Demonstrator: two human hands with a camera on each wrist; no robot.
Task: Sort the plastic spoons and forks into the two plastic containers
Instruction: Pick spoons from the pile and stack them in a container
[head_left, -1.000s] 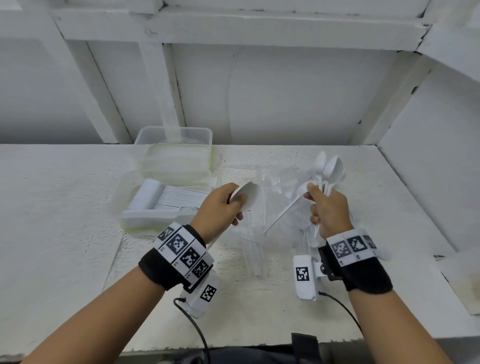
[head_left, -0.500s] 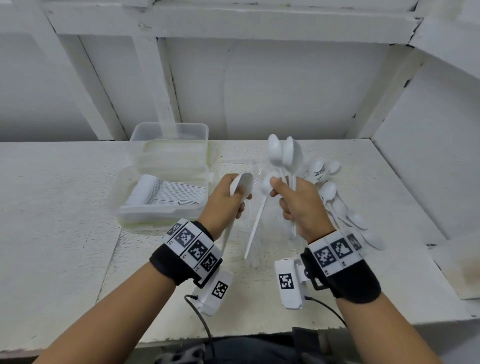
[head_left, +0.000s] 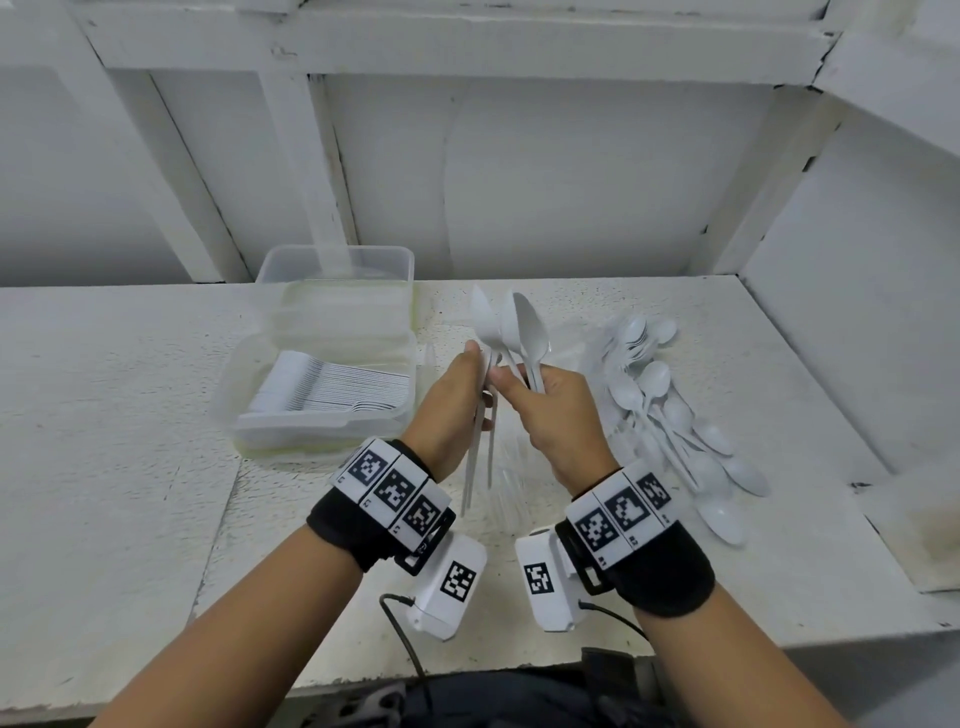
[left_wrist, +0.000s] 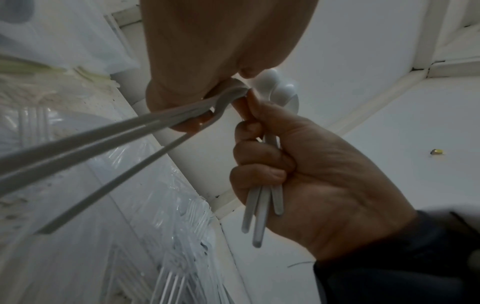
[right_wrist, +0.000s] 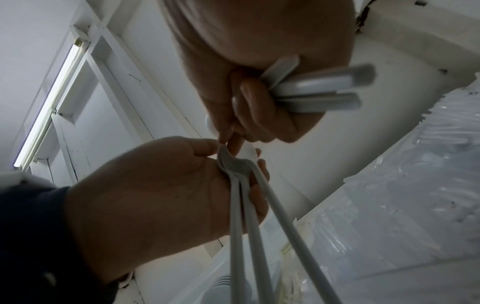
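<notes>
The left hand (head_left: 448, 410) is pinching three spoons (left_wrist: 109, 131) near their bowls, while the right hand (head_left: 553, 415) is gripping three more spoon handles (left_wrist: 259, 207) above the surface (head_left: 130, 415), beside the fork-filled container (head_left: 322, 400).

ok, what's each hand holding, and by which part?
Left hand pinches white plastic spoons near the neck. Right hand grips a second spoon bunch by the handles.

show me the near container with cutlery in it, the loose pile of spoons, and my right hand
near container (head_left: 236, 410), head view, front-left rim.
loose pile of spoons (head_left: 655, 375), head view, one spoon's bowl.
right hand (head_left: 561, 415), head view, back of hand.
</notes>
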